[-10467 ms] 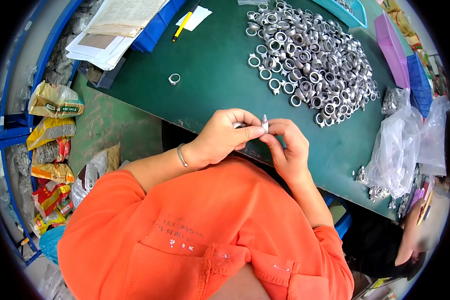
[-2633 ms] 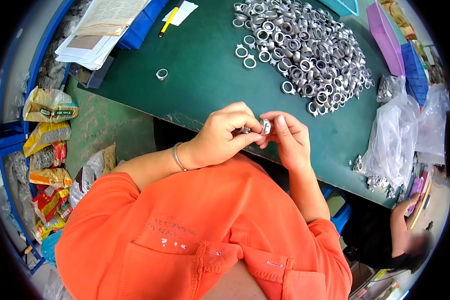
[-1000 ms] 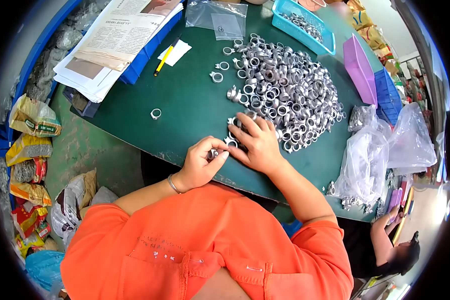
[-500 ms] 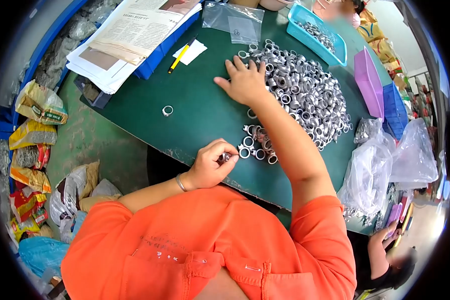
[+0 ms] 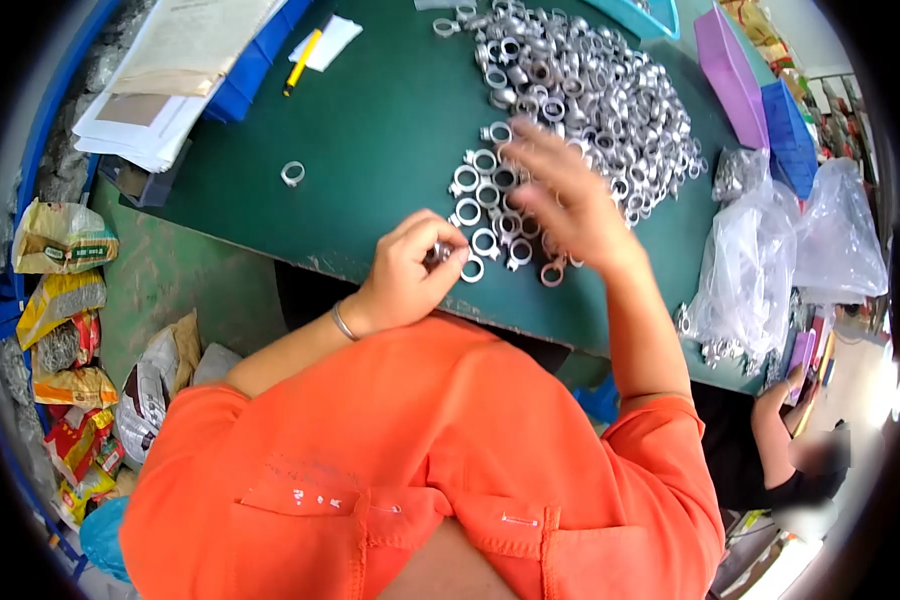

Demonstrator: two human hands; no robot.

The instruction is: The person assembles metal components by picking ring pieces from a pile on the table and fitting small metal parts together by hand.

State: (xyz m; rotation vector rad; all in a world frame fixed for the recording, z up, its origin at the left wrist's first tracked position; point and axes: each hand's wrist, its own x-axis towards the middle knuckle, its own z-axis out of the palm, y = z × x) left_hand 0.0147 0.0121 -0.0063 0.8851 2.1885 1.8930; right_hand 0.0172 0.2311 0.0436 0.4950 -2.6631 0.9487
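My left hand is closed near the table's front edge, its fingers wrapped round a small shiny metal ring that is mostly hidden. Smeared by motion, my right hand hovers over or touches the near side of the ring pile, fingers stretched and apart, with nothing visible in them. The pile of grey metal rings, many with small tabs, covers the table's middle right. Between my hands, several loose metal rings lie spread out flat. One lone metal ring lies farther left.
On the green table are a yellow pen, white paper and stacked papers. A turquoise basket, purple bin, blue bin and clear plastic bags stand right. A co-worker sits lower right.
My right hand has drawn back from the pile's far left side toward me, and more rings now lie spread near my left hand. The head view has tilted down; my left hand remains closed.
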